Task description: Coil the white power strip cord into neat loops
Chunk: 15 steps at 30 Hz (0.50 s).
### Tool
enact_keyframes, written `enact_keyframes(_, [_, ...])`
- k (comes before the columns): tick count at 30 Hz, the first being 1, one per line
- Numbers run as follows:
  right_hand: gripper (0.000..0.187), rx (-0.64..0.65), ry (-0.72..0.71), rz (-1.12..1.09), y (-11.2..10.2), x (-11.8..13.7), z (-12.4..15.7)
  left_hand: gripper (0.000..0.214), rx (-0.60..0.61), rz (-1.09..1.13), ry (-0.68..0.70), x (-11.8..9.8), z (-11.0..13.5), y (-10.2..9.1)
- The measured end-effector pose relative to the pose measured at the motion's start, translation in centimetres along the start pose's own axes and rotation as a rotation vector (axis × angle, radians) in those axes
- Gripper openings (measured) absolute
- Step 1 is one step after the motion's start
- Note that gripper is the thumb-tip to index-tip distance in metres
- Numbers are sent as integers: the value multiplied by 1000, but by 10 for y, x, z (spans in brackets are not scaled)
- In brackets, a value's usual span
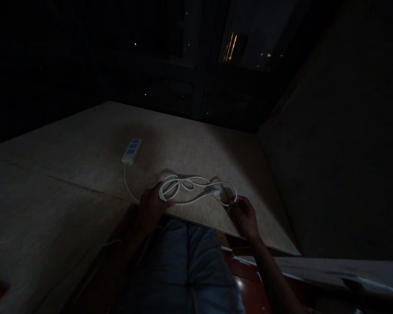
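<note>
A white power cord lies in loose loops on the pale stone-like ledge between my hands. My left hand is closed around the left end of the loops, its thumb near the cord. With fingertips pinched, my right hand holds the rightmost loop. The cord's white plug rests inside that right loop. From behind my left hand the cord runs up to a white power strip with blue socket faces, lying at the back left. Dim light hides finger detail.
The pale ledge has a seam on its left and a front edge above my legs. Dark window panes stand behind it, a wall on the right. A red surface shows below.
</note>
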State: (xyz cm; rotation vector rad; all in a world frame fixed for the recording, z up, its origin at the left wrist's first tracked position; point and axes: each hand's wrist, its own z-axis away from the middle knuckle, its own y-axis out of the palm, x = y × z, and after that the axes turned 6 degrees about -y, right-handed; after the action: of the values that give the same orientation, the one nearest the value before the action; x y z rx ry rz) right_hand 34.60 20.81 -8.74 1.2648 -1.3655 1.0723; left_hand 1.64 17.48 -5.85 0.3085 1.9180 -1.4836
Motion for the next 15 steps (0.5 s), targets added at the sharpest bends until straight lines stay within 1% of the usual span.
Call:
enact_keyframes(2, [35,-13,6,0,1,0,1,77,56,143,-74,-8,-1,-5])
enact_keyframes(5, [38,-15,30,-13,3,1,3,78,153,499,-169,-22,-4,-14])
enact_keyframes(7, [39,-8,14,29,3,1,4,74,182,742,-246,-35,-8,-22])
enact_keyframes(9, [39,-2,-36,131,3,0,5,68,184,937,-324,-51,-14,-31])
enact_keyframes(11, [40,13,-88,230,3,0,6,61,145,1101,-367,-71,-21,-40])
enact_keyframes(13, [41,43,-123,298,4,0,6,57,101,1247,-363,-93,-27,-47])
enact_keyframes(15, [42,75,-154,368,4,1,7,54,67,1374,-327,-116,-33,-51])
